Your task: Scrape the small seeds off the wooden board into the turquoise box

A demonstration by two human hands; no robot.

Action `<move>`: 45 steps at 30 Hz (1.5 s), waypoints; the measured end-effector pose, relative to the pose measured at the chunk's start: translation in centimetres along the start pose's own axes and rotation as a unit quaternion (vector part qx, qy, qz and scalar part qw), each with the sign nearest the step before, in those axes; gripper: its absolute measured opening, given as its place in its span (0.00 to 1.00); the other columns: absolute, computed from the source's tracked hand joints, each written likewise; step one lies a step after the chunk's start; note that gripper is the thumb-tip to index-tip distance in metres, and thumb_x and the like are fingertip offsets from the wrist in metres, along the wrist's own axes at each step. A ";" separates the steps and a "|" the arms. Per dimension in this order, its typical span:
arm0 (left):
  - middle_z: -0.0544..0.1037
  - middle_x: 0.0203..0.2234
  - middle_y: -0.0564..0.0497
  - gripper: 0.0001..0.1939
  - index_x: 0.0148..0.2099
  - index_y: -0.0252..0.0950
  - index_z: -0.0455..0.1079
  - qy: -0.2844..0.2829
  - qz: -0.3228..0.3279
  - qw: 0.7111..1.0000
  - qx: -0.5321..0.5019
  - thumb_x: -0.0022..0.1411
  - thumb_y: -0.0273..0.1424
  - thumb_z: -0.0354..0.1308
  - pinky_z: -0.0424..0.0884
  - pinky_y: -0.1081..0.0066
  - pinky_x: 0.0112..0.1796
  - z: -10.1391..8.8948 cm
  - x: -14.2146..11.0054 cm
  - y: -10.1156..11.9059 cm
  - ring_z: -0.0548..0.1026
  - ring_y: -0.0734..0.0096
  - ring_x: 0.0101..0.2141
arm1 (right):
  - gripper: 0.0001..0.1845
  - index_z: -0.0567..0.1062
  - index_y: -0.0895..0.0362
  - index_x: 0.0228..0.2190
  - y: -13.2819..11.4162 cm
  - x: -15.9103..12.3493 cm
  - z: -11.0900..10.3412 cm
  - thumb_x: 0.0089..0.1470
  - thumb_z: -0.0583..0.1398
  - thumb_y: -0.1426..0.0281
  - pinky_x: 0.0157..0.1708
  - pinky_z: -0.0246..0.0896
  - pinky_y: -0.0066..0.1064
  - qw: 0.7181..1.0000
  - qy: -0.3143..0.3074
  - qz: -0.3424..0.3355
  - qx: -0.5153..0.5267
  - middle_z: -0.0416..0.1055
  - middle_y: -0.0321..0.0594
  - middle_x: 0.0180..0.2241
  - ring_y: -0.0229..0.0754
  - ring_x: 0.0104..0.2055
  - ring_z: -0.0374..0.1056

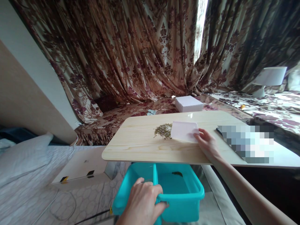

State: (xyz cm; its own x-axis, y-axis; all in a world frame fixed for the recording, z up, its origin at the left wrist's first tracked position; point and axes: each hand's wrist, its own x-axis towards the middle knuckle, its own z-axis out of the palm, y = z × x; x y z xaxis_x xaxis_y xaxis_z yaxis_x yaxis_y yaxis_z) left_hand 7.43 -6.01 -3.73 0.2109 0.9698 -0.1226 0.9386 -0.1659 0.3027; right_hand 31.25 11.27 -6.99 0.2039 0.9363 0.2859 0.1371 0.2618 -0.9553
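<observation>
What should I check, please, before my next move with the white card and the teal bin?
1. Right hand holds the white card: ok.
2. Card's edge is at the loose pile: ok.
3. Left hand grips the teal bin at its near rim: ok.
4. Bin reaches under the table edge: cannot tell how far.
5. Bin's right compartment is empty: not ok, a dark clump lies inside.

Patterned curtains (140,47) are hanging in folds, daylight (201,31) showing through a narrow gap. A pale wall (35,62) is slanting down at left, above a bed (30,190) with a pillow (30,153). A white lamp (272,76) is standing at right on a floral-covered surface (278,103).
</observation>
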 end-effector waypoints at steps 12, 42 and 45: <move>0.75 0.26 0.55 0.05 0.30 0.42 0.71 0.005 0.005 1.000 0.004 0.55 0.37 0.59 0.55 0.65 0.45 0.1 -0.2 -0.1 0.71 0.65 0.33 | 0.14 0.70 0.57 0.34 -0.3 -0.1 0.0 0.42 0.60 0.65 0.29 0.63 0.31 0.999 0.030 0.005 0.015 0.76 0.39 0.28 0.42 0.29 0.71; 0.75 0.27 0.55 0.05 0.32 0.43 0.72 -0.004 -0.004 1.000 0.012 0.55 0.37 0.59 0.56 0.65 0.43 -0.1 -0.3 0.1 0.70 0.63 0.34 | 0.14 0.70 0.56 0.34 -0.3 -0.2 0.1 0.41 0.60 0.66 0.31 0.64 0.32 0.999 0.028 0.022 0.022 0.76 0.39 0.28 0.42 0.30 0.71; 0.75 0.28 0.55 0.05 0.32 0.43 0.72 0.001 -0.003 1.000 0.014 0.56 0.38 0.58 0.55 0.65 0.44 0.0 -0.4 -0.1 0.70 0.64 0.35 | 0.14 0.71 0.57 0.34 -0.4 -0.2 0.0 0.41 0.60 0.66 0.32 0.64 0.33 0.999 0.025 0.019 0.014 0.76 0.40 0.28 0.43 0.31 0.72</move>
State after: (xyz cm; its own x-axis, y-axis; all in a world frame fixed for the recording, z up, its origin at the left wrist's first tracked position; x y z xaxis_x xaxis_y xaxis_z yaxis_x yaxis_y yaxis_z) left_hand 7.21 -6.34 -3.69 0.2043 0.9713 -0.1216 0.9471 -0.1647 0.2755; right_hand 31.14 11.02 -6.70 0.2573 0.9328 0.2523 0.1016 0.2336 -0.9670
